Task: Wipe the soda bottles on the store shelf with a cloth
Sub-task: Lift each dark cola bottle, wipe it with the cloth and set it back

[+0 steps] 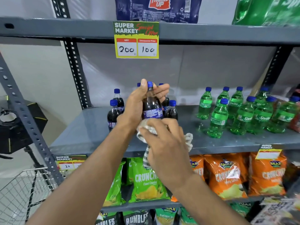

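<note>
My left hand grips a dark cola bottle with a blue cap, held upright in front of the grey middle shelf. My right hand presses a pale striped cloth against the bottle's base, and the cloth's ends hang down below and to the right. Several more cola bottles stand on the shelf behind my hands, partly hidden. To the right stands a group of green Sprite bottles with blue caps.
A price sign hangs from the upper shelf, which bears wrapped bottle packs. Green snack bags and orange snack bags fill the shelf below. A wire basket sits lower left beside the slotted upright.
</note>
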Demonstrator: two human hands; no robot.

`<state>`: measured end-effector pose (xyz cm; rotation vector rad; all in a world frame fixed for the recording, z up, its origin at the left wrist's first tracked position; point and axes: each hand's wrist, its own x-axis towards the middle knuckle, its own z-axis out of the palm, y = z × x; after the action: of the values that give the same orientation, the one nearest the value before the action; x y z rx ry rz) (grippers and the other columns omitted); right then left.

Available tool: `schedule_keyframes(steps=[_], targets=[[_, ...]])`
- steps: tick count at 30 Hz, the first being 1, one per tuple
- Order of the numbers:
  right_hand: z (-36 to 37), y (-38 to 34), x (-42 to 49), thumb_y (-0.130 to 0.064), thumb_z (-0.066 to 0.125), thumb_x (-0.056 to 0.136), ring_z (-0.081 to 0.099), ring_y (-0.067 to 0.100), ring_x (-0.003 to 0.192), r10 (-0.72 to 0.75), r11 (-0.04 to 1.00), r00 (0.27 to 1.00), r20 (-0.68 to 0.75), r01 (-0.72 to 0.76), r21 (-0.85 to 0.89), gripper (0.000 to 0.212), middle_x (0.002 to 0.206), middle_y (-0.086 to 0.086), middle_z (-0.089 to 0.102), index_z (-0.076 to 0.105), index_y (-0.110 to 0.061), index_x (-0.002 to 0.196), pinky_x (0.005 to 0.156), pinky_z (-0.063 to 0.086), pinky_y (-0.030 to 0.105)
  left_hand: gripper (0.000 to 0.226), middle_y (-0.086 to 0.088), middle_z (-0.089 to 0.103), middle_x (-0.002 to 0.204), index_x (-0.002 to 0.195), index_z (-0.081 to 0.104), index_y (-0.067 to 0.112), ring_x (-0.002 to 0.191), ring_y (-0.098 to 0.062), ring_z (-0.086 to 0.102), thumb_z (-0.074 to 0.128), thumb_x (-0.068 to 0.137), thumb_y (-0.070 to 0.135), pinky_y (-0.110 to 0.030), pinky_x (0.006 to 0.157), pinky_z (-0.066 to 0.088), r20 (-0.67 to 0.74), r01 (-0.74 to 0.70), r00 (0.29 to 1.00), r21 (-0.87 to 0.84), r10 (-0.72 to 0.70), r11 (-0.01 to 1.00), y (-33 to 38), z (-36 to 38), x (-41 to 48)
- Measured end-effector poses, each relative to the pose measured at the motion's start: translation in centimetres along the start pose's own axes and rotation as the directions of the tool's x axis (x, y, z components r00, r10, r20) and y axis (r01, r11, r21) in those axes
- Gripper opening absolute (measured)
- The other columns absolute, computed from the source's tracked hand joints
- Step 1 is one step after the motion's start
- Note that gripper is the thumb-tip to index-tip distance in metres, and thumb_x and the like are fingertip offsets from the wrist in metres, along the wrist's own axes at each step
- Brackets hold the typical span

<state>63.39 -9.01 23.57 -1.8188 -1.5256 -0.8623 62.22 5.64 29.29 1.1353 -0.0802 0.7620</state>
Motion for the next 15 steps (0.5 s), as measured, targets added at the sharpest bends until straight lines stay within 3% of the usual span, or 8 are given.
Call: schedule_keyframes(steps=[5,10,15], targets=[[0.7,0.4,-2.0,-0.009,0.039,0.073,0.052,0.025,0.101,0.014,0.999,1.000,0.006,-0.015,0.051,0.052,0.120,-0.004,0.065,0.073,-0.020,0.111,0.080,0.050,0.041,0.040,-0.029,0.061,0.133,0.093,0.059,0.010,0.125,-0.035,0.061,0.034,0.104,0.040,-0.043,0.108,0.046,-0.010,-0.004,1.000,0.065,0.005,0.998,-0.3,-0.2,-0.3],[0.5,0.6,0.7,-0.008,0.049,0.077,0.056,0.029,0.098,0.038,0.997,0.994,-0.100,-0.030,0.074,0.040,0.116,-0.004,0.068,0.075,-0.018,0.106,0.078,0.045,0.039,0.043,-0.027,0.061,0.133,0.093,0.060,0.011,0.126,-0.033,0.060,0.031,0.106,0.041,-0.043,0.108,0.044,-0.006,0.041,0.999,0.050,-0.041,0.998,-0.9,-0.1,-0.8],[1.9,1.0,-2.9,-0.011,0.044,0.072,0.054,0.025,0.100,-0.017,0.994,0.999,0.050,0.011,0.111,0.046,0.120,-0.007,0.065,0.073,-0.020,0.107,0.082,0.051,0.041,0.040,-0.019,0.070,0.122,0.096,0.058,0.009,0.120,-0.029,0.065,0.029,0.107,0.035,-0.038,0.103,0.050,-0.041,-0.049,0.998,0.162,0.056,0.986,-0.7,-1.1,-0.8]])
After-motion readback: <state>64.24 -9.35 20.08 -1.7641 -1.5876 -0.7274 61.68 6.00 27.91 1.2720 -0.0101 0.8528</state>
